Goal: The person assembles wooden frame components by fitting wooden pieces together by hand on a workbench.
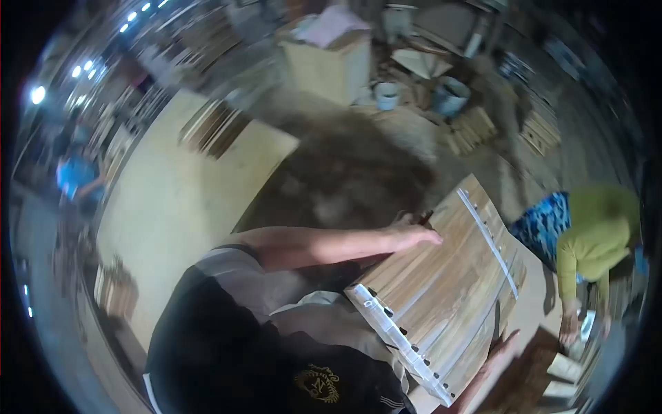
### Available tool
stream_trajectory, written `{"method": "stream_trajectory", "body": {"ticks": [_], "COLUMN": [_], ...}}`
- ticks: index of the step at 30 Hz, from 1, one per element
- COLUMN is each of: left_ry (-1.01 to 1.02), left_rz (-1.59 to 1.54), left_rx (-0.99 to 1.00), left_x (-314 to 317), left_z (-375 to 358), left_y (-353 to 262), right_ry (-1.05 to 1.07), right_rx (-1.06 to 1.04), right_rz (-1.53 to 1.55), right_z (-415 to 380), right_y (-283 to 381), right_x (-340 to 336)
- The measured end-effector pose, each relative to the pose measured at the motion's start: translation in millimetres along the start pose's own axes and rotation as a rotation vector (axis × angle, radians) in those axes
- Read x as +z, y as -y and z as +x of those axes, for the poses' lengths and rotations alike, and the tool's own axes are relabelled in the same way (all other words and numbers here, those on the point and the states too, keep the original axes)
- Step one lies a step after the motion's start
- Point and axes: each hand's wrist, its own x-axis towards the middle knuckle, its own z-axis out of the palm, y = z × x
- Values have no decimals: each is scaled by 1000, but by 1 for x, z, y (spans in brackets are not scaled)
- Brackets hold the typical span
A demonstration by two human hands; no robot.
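Left hand (410,238) half-curled, right hand (499,353) outstretched, at edges of wooden panel (441,279)

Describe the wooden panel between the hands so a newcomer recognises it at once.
Begin at the big black shirt with gold emblem at the bottom. To its right, between the person's bare left hand and right hand, is the brown striped rectangular wooden panel. Two pale strips, dotted with small dark pieces, cross it near opposite ends, unlike the broad pale board at left.

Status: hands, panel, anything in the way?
Left hand, right hand at opposite edges of wooden panel. Pale strips near both ends. No visible obstruction; co-worker nearby.
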Motion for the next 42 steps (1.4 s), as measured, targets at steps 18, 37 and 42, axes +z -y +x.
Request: {"method": "stream_trajectory", "body": {"ticks": [18, 37, 42], "left_ry": [-710, -963, -1166], "left_rz": [-845, 135, 42], "left_rx": [219, -523, -132], "left_x": [-60, -365, -382], "left_z": [-428, -589, -587], "left_y": [200, 367, 417], "right_ry": [1003, 877, 973], "right_rx": [1079, -211, 285], "right_rz": [63, -1191, -1101], "right_z": [-93, -288, -299], "right_y": [-170, -391, -371], "right_x": [305, 487, 450]}}
